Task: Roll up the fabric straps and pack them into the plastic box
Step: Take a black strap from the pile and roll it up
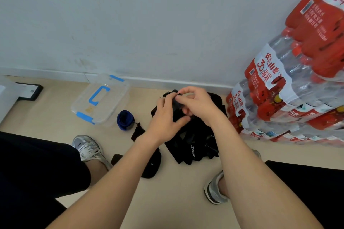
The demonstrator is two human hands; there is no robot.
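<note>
Fingers of both your hands are curling round one black fabric strap (176, 107), which you are holding up off the floor between them. Your left hand (164, 117) is gripping it from the near side, its fingers (167, 100) wrapping over the top and the thumb reaching across underneath. Your right hand (198, 103) is pinching the strap's upper edge, its fingers (183, 91) bending down onto the left ones, so the two hands are touching. Your hands are covering most of the strap, so you cannot tell how far it is rolled.

Directly beneath the fingers, a heap of black fabric straps with white lettering (193, 143) is lying on the pale beige floor (176, 195). Nearer to you, a loose black strap (151, 163) is lying flat and passing under your left forearm.

Left of the fingers, a rolled blue fabric strap (125, 120) is sitting on the floor, just beside the clear rectangular plastic box with blue clips and a blue handle (116, 98). That box is resting further left again, close to the white wall's skirting.

Right of the fingers, shrink-wrapped packs of clear water bottles with red labels (279, 98) are standing stacked against the wall. Your grey and white trainers (89, 148) are planted either side of the heap.
</note>
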